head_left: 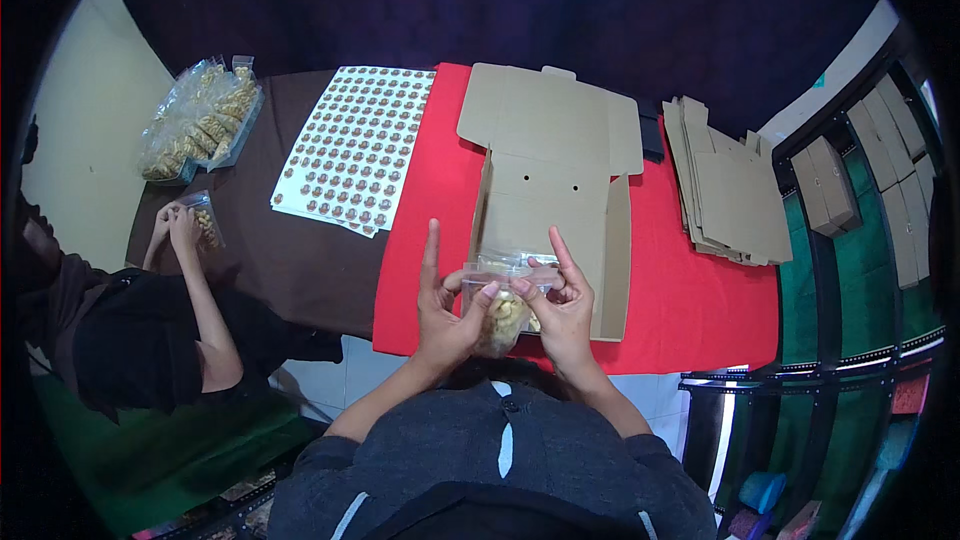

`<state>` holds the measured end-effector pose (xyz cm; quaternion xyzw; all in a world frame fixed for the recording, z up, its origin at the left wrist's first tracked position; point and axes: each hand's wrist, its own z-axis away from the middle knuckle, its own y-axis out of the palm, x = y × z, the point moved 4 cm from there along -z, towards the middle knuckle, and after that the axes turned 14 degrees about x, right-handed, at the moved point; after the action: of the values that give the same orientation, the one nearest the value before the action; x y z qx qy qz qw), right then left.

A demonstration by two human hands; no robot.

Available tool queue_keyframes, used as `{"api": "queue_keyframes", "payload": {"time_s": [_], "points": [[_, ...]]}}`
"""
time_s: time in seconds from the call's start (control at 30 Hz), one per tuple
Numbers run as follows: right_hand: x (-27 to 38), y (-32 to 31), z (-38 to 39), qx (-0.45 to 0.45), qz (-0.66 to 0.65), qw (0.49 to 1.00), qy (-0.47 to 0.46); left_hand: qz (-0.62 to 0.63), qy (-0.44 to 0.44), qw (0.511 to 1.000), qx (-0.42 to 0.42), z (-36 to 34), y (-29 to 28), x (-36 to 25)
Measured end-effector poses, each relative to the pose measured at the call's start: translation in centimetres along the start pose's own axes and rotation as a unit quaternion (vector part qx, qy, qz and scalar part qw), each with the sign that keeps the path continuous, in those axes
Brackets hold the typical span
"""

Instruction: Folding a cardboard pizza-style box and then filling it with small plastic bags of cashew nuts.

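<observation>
Plastic pouch point(504, 316) spans left grip point(447, 325) and right grip point(566, 320), forefingers point(432, 248) extended.

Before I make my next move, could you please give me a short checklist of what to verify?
1. Grip on the clear bag: ok; the left hand and right hand both pinch it near its top edge.
2. Bag's seal shut: cannot tell; the fingers cover much of the top edge.
3. Cardboard box open: ok; its lid is folded back on the far side.
4. Box's near end free: cannot tell; hands and bag hide part of it.
5. Printed sheets apart from the box: ok; they lie to its left.
6. Co-worker's hands away from the box: ok; they are on another bag at far left.
</observation>
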<state>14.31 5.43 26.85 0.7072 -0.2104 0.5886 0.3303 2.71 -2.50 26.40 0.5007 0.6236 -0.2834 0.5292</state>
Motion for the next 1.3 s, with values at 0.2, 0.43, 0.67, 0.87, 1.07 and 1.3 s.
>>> {"api": "queue_keyframes", "payload": {"time_s": [0.2, 0.43, 0.67, 0.87, 1.07, 1.3], "points": [[-0.3, -1.0, -0.1, 0.024, 0.012, 1.0, -0.003, 0.038, -0.035, 0.999, 0.013, 0.1, -0.2, 0.1], [-0.8, -1.7, -0.4, 0.051, 0.009, 0.999, 0.003, 0.084, -0.042, 0.995, 0.027, 0.0, -1.1, 1.1], [-0.9, -3.2, 0.0, 0.008, 0.053, 0.998, -0.03, -0.027, -0.084, 0.982, 0.169, -0.9, -1.6, 0.8], [0.8, -4.9, 0.6, -0.149, 0.176, 0.968, -0.096, -0.064, -0.03, 0.979, 0.191, -0.6, -0.8, 0.7], [0.1, -1.7, 1.4, -0.125, 0.262, 0.947, -0.141, 0.002, 0.023, 0.97, 0.243, -0.2, 1.5, 0.6], [-1.7, -0.8, 1.6, -0.035, 0.244, 0.954, -0.172, -0.005, 0.026, 0.972, 0.234, -0.4, 1.5, 0.3]]}}
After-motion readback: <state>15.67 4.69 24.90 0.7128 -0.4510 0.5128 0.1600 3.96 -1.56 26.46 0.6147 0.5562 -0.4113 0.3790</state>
